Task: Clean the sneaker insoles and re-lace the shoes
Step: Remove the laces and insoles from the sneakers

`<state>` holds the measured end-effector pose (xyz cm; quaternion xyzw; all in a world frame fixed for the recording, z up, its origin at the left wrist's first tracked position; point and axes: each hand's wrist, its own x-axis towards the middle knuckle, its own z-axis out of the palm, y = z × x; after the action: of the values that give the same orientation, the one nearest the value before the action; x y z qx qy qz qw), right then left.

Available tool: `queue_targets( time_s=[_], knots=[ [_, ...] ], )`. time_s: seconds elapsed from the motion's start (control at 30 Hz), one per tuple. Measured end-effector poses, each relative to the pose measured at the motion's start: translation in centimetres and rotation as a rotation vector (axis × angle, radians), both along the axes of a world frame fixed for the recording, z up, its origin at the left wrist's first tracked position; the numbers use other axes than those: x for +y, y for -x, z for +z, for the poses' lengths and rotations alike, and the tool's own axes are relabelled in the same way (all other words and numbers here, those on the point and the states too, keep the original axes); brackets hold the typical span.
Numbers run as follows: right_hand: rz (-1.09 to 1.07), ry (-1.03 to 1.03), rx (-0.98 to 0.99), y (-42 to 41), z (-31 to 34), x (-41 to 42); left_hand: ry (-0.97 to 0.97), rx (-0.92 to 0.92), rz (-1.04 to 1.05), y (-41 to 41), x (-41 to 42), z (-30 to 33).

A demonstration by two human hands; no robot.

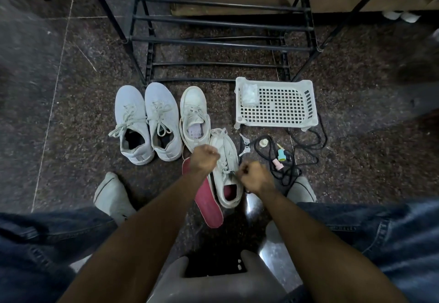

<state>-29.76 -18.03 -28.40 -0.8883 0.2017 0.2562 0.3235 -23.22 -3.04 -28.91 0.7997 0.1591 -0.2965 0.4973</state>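
A white sneaker with a red lining lies on the floor in front of me, toe pointing away. Both my hands are closed over its laces. My left hand is a fist above the shoe's left side, and my right hand pinches a lace near the tongue. A red insole lies flat just left of this shoe. Its white partner stands behind it with a pale purple insole showing inside. Further left stands a pair of grey laced sneakers.
A white plastic basket lies at the right holding a small clear packet. Black cords, small bottles and clips are scattered below it. A black metal shoe rack stands behind. My feet and knees frame the shoe.
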Motion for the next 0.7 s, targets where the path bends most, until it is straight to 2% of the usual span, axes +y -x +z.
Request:
queue_targets(
  time_s=[0.1, 0.2, 0.27, 0.37, 0.53, 0.7],
  knots=[
    [0.110, -0.005, 0.047, -0.3, -0.5, 0.6, -0.066, 0.051, -0.164, 3.7, -0.1, -1.9],
    [0.190, 0.114, -0.022, -0.2, -0.7, 1.3, -0.102, -0.036, -0.134, 5.3, -0.3, -2.3],
    [0.185, 0.113, -0.054, -0.2, -0.8, 1.5, -0.161, -0.082, -0.141, 5.4, -0.3, -2.2],
    [0.134, -0.033, -0.008, -1.0, -1.0, 0.5, -0.210, -0.093, -0.229, 5.4, -0.5, -2.0],
    [0.355, -0.090, 0.119, -2.4, -0.6, -0.7, -0.244, -0.104, -0.327, 5.9, -0.9, -1.9],
    [0.200, -0.286, 0.267, -2.3, 0.1, 0.6, -0.245, -0.149, -0.221, 6.5, -1.6, -1.5]
  ],
)
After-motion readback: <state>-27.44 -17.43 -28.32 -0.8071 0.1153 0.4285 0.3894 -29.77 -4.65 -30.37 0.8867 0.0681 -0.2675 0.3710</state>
